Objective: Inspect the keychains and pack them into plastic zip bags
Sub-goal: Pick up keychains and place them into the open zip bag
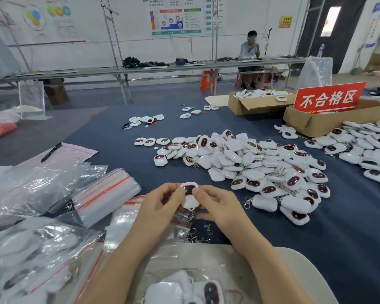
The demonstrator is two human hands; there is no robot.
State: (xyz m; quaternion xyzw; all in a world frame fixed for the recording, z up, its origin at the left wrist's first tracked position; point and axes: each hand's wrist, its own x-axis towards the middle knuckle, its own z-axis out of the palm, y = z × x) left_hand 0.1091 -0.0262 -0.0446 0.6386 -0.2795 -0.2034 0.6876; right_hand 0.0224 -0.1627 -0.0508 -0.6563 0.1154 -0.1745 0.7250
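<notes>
left hand (162, 201) + right hand (216, 205): both pinch one white keychain (190, 194), dark face up, above tabletop (349, 238) near edge | zip bags (106, 194) stacked just left of hands | packed bags (31, 260) at near left corner | loose keychain pile (250, 165) mid-tabletop, right of hands | red-signed carton (316, 123) far right corner

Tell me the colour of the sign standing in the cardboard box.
The sign is red with white characters, seen in the head view.

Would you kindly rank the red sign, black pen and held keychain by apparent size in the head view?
1. red sign
2. held keychain
3. black pen
Keychain and pen look close; the keychain is nearer the camera, so their order is unsure.
</notes>
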